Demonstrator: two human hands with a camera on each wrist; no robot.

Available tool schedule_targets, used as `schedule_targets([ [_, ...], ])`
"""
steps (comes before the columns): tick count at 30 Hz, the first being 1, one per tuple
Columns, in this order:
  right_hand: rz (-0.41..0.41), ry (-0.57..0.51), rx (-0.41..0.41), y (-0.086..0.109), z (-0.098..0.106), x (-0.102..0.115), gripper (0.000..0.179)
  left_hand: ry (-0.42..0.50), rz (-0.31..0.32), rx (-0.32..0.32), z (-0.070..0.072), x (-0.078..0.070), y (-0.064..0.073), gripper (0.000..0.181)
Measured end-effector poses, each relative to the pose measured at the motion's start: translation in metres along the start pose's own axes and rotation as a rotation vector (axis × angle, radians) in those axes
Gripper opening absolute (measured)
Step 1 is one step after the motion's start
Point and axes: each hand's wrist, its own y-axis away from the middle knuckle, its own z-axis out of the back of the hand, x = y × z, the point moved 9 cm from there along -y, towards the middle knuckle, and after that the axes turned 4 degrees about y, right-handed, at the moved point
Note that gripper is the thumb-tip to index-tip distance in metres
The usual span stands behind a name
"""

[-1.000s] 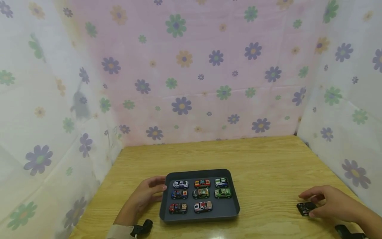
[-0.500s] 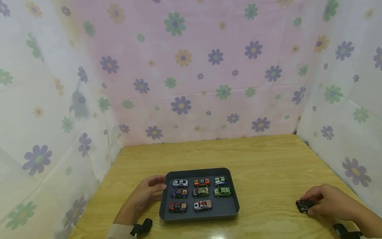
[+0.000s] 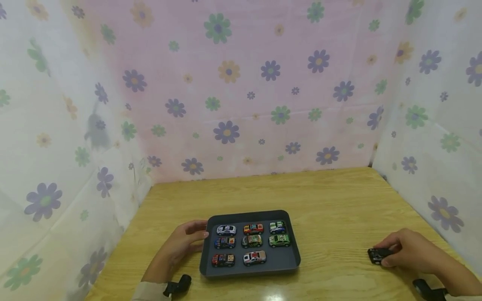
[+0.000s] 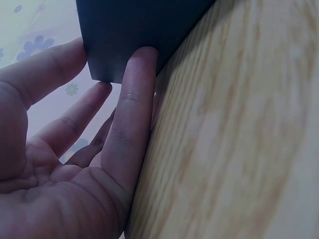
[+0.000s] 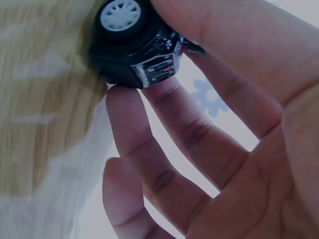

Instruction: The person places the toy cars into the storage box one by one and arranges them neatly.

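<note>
My left hand (image 3: 181, 242) rests its thumb and fingertips against the left side of a dark grey tray (image 3: 252, 274); in the left wrist view the fingertips touch the tray's outer wall (image 4: 119, 35). Between the thumb and fingers of my right hand (image 3: 412, 253) is a small black toy car (image 3: 378, 256), to the right of the tray. The right wrist view shows its white-spoked wheel (image 5: 121, 15), with fingertips against the body. Inside the tray stand several toy cars, including a white one (image 3: 226, 230), a green one (image 3: 279, 241) and a white-and-red one (image 3: 255, 258).
The tray and cars are on a light wood-grain table (image 3: 331, 209). Flower-print cloth (image 3: 244, 83) hangs behind and along both sides. Each wrist carries a small black device, such as the left one (image 3: 178, 285).
My right hand has tightened its fingers around the black toy car and moved it slightly left and away from me. The left hand and the tray keep their places; the head view has shifted slightly.
</note>
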Motion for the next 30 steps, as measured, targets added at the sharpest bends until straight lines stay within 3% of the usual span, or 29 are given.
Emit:
schedule_targets([
  [9, -0.013, -0.007, -0.019, -0.011, -0.01, 0.012, 0.04, 0.006, 0.0, 0.009, 0.001, 0.002, 0.003, 0.056],
  [20, 0.065, -0.009, -0.026, -0.026, -0.022, 0.036, 0.037, 0.007, -0.008, -0.007, 0.0, 0.001, 0.0, 0.055],
  [30, 0.074, -0.002, -0.038, -0.043, -0.036, 0.061, 0.035, 0.011, -0.018, 0.012, -0.003, -0.001, 0.002, 0.055],
])
